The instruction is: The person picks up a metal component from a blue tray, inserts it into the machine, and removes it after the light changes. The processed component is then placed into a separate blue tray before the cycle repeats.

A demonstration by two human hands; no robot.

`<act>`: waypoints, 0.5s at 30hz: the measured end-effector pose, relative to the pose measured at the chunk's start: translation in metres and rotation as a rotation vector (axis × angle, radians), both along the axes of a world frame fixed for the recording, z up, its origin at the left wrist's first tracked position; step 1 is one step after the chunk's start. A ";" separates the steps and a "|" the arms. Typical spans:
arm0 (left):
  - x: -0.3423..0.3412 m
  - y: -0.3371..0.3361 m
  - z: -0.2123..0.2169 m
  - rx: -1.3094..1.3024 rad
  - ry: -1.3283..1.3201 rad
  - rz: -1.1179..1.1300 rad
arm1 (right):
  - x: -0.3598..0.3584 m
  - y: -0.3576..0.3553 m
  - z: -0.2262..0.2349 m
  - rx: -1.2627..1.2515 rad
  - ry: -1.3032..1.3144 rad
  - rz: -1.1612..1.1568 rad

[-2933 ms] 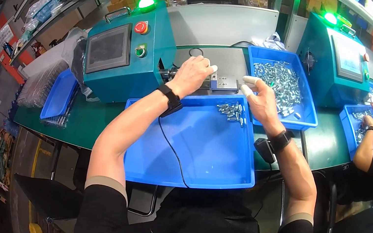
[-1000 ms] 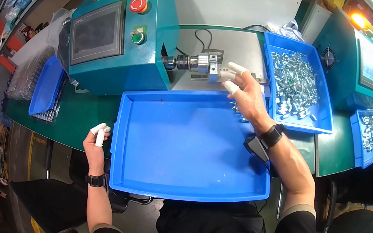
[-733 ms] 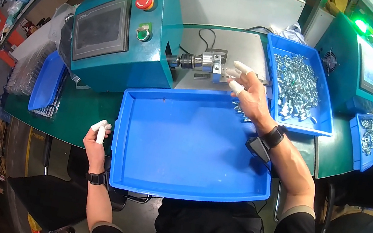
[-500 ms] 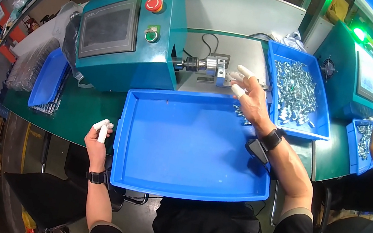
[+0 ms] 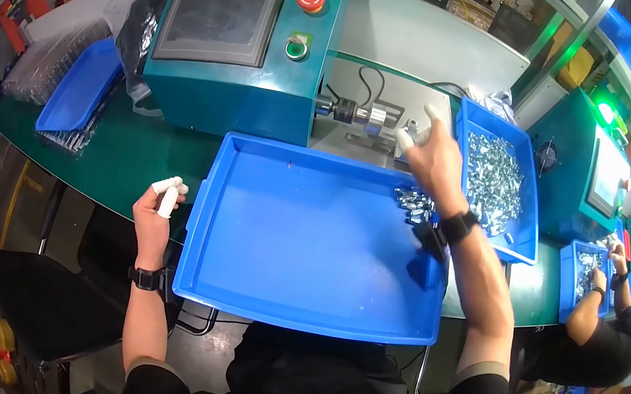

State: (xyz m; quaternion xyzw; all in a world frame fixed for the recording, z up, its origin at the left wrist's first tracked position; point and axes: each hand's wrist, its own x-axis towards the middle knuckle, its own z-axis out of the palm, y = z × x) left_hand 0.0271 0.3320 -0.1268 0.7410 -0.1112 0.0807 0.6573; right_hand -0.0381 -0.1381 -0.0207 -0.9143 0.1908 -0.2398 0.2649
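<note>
My right hand reaches over the back right of a large blue tray, at a small metal block on the machine's bench plate. Its thumb and forefinger, in white finger cots, are apart; the other fingers are partly hidden. Left of the block, a metal chuck sticks out of a teal machine. Beside the tray's left edge, my left hand is closed, white-covered fingertips pressed together; anything in them is hidden. Several small shiny metal parts lie in the tray's back right corner.
A blue bin of many metal parts stands right of my right hand. At far left lies a smaller blue tray. A co-worker handles parts at another teal machine on the right. Black chairs stand below the bench.
The whole view has shifted, showing more of the co-worker. A gap now shows between the chuck and the metal block. My right hand stays by the block; my left remains closed beside the tray.
</note>
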 end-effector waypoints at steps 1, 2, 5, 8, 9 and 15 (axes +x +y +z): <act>-0.001 0.002 -0.001 -0.005 -0.009 -0.007 | 0.011 -0.002 0.006 -0.142 0.060 -0.022; 0.000 0.003 -0.001 -0.006 -0.009 -0.010 | 0.019 -0.004 0.011 -0.286 0.115 -0.045; -0.005 0.000 -0.002 0.007 -0.009 0.015 | 0.027 -0.012 0.015 -0.348 0.175 -0.030; -0.003 -0.003 -0.002 0.000 -0.020 0.016 | 0.025 -0.017 0.027 -0.334 0.212 -0.036; -0.003 -0.001 -0.002 0.003 -0.029 0.009 | 0.020 -0.017 0.035 -0.284 0.209 -0.064; -0.003 0.004 0.000 -0.001 -0.027 -0.004 | -0.039 -0.108 0.017 -0.271 0.203 -0.174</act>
